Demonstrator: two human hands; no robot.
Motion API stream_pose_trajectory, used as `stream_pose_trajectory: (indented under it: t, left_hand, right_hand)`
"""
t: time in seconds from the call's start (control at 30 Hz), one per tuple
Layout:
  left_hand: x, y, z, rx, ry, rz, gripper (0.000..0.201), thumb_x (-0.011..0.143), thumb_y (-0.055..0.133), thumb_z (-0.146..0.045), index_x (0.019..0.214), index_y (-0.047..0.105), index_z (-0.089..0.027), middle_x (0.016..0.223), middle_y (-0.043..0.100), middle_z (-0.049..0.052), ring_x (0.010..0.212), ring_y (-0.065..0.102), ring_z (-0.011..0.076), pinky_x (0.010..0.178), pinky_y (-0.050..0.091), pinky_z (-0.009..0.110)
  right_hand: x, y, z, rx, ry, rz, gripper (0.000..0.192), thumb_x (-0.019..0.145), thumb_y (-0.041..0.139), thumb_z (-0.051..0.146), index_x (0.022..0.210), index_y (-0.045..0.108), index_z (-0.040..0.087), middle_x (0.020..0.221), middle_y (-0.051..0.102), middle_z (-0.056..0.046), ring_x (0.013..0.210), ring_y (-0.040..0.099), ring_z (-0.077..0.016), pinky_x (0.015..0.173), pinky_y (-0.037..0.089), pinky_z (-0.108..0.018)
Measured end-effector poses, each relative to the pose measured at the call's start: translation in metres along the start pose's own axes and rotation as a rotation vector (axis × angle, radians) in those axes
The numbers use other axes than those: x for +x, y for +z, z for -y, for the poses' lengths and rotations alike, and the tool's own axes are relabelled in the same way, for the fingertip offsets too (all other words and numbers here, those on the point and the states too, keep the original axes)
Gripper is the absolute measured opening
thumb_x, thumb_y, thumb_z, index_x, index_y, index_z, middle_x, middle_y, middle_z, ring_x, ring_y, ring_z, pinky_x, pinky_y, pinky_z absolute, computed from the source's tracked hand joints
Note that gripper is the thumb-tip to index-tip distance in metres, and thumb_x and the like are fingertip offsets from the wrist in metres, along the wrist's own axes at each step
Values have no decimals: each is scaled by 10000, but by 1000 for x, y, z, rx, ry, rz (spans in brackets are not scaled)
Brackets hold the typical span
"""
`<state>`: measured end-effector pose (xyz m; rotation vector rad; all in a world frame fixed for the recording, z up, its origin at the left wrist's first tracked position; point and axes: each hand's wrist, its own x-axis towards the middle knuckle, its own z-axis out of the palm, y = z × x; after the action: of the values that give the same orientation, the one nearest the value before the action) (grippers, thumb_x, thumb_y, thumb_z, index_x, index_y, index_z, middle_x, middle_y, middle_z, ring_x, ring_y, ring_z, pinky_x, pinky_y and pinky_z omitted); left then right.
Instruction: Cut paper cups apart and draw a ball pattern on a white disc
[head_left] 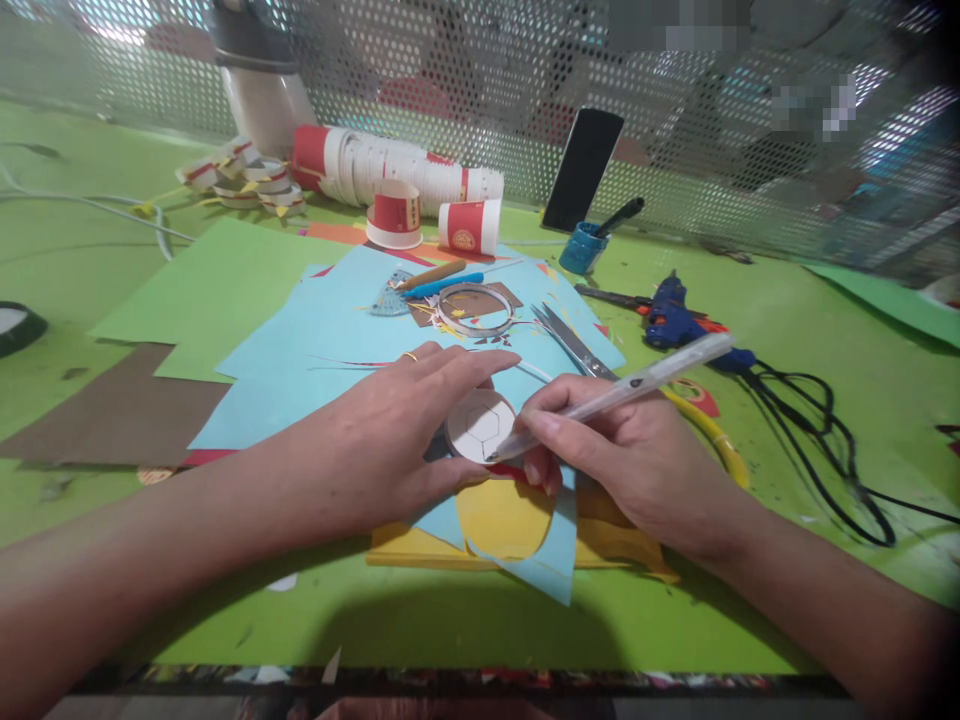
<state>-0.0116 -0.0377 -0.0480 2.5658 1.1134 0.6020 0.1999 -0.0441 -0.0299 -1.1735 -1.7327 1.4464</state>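
Note:
My left hand [397,430] lies flat on light blue paper [315,340], its fingers pressing down the edge of a small white paper disc [480,425] with pencilled hexagon lines. A ring sits on one finger. My right hand [630,455] grips a clear white pen [637,380], whose tip touches the disc's right edge. Just below the disc lies a yellow paper circle [502,515] on yellow sheets.
Scissors [570,340], a tape ring [474,308], a pencil and a blue pen lie behind the hands. A blue glue gun [675,318] with black cable is at right. Red-and-white paper cups [405,185], a phone [583,168], a blue pot [583,248], green and brown sheets surround them.

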Motion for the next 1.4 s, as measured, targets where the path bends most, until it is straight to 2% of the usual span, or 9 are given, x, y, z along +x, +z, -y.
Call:
stream_pose_trajectory:
  t: [0.3, 0.53, 0.67, 0.97, 1.4]
  left_hand:
    - [-1, 2, 1, -13, 26, -22, 584, 882, 594, -409, 1396, 389, -222, 1336, 554, 118, 1232, 508, 273, 995, 448, 420]
    - [-1, 0, -2, 25, 30, -18, 564, 903, 576, -374, 1399, 377, -197, 1327, 560, 125, 1238, 505, 263, 1046, 404, 443]
    - [-1, 0, -2, 27, 22, -19, 556, 911, 563, -386, 1402, 372, -210, 1340, 556, 119, 1236, 509, 262, 1019, 427, 427]
    - [-1, 1, -1, 16, 15, -16, 571, 908, 558, -409, 1408, 378, -200, 1318, 566, 124, 1214, 517, 271, 979, 449, 419]
    - [-2, 2, 1, -19, 17, -20, 592, 883, 599, -401, 1406, 389, -217, 1326, 557, 112, 1208, 519, 269, 984, 448, 416]
  right_hand:
    - [1, 0, 1, -20, 0, 12, 182, 894, 558, 272, 741, 599, 182, 594, 619, 1, 535, 569, -119, 551, 514, -258]
    - [0, 0, 0, -1, -12, -7, 190, 917, 557, 294, 770, 612, 189, 626, 634, -5, 555, 580, -121, 556, 525, -252]
    - [-1, 1, -1, 58, -22, -44, 184, 924, 570, 315, 799, 618, 188, 631, 633, -1, 570, 585, -119, 580, 537, -252]
    - [0, 1, -3, 69, -8, -19, 158, 926, 558, 281, 814, 611, 183, 640, 638, 5, 569, 593, -113, 587, 527, -251]
    - [0, 2, 0, 6, -3, -12, 183, 894, 553, 266, 732, 591, 189, 615, 630, -4, 553, 583, -124, 551, 514, -257]
